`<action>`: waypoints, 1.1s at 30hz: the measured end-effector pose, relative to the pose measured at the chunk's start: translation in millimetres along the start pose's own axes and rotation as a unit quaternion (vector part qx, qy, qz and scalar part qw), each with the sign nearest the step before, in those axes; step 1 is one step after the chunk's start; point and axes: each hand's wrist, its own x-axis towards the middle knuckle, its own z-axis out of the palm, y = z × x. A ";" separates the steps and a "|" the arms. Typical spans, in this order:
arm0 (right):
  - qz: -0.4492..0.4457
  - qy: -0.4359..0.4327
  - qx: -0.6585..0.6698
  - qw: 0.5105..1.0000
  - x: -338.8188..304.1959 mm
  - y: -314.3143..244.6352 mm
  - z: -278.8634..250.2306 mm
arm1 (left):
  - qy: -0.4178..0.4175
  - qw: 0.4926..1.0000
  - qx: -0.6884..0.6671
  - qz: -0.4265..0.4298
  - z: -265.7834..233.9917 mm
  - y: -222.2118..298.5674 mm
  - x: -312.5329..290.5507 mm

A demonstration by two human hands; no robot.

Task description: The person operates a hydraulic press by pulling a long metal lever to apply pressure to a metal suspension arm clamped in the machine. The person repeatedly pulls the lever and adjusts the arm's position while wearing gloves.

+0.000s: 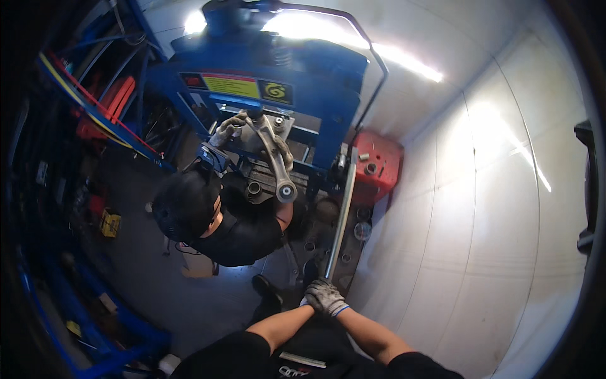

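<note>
Both my gloved hands are together at the near end of a long metal bar (341, 220), which slopes up and away to the press. My right hand (327, 295) is closed around the bar's end. Tucked against it, my left hand (308, 299) is mostly covered by the right glove; its visible part looks closed at the bar too. Ahead, a co-worker (237, 230) in a black cap and gloves holds a metal suspension control arm (273, 155) with a round bushing at its near end. The control arm is at the bed of a blue shop press (265, 60).
A red stool-like stand (382, 165) with small metal parts on top stands right of the press. Metal rings and round parts lie on the floor below it. At left is a blue rack (104, 120) with red items. A pale tiled wall (467, 208) closes the right side.
</note>
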 end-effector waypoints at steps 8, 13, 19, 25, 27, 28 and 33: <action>0.000 0.240 0.106 0.965 -50.6 -42.7 -187.5 | -0.333 0.681 -0.613 0.221 -126.1 -125.8 -39.6; 0.013 0.137 0.357 0.924 -101.5 -122.7 -297.5 | -0.413 0.425 -0.791 0.152 -266.5 -124.3 -67.6; 0.114 0.006 0.130 0.985 -52.0 -115.0 -220.4 | -0.393 0.477 -0.735 0.280 -149.4 -120.6 -48.5; 0.045 0.008 0.057 0.997 -15.0 -65.8 -74.5 | -0.267 0.655 -0.601 0.371 10.5 -151.1 -19.7; 0.167 -0.143 -0.037 0.975 7.7 -46.6 -27.3 | -0.285 0.775 -0.484 0.289 39.4 -165.0 -37.1; 0.144 -0.161 -0.084 0.973 17.6 -36.9 -2.9 | -0.305 0.818 -0.422 0.243 43.6 -170.4 -45.7; 0.131 -0.182 -0.208 0.952 32.8 14.1 61.2 | -0.201 0.885 -0.419 0.012 21.5 -263.9 -43.9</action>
